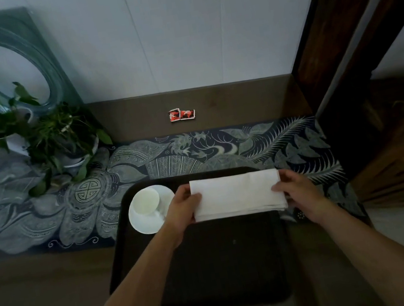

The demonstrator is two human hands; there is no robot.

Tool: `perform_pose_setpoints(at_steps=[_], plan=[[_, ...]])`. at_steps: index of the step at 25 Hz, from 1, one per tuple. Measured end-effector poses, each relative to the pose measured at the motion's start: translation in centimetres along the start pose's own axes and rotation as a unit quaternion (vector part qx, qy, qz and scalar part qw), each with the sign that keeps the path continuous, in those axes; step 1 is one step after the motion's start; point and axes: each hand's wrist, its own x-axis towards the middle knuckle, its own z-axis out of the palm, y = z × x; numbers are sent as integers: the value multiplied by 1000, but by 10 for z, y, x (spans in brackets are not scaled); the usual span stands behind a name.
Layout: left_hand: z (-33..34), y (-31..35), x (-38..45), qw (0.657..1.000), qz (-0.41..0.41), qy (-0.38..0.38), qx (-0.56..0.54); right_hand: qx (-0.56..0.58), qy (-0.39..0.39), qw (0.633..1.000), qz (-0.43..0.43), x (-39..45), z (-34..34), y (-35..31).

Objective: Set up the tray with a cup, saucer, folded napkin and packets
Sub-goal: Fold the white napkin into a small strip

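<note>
A dark tray [223,265] lies on the table in front of me. At its far left a white cup [145,199] sits on a white saucer [148,223]. A folded white napkin [236,194] is held over the tray's far end. My left hand [182,209] pinches its left edge, thumb on top. Gripping the right edge is my right hand [297,188]. Two red packets [182,114] lie side by side on the brown tabletop near the wall, well beyond the tray.
A patterned dark-blue runner [221,146] crosses the table under the tray's far end. Potted green plants [40,143] stand at the left, a glass panel [4,63] leaning on the wall behind them. Dark wooden furniture [369,69] rises at the right.
</note>
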Motion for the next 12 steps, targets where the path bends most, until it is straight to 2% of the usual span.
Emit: perform_pose_setpoints(at_steps=[6,10,12], plan=[[-44,-72,-21,996,-65,-46,27,-66,24,996,63,-39,36,60],[-53,-107,-28,996,-71,-34,49,-122,53,989,65,-57,43,96],[-53,-118,-26,994,-75,-22,73,-197,59,977,62,-64,44,105]])
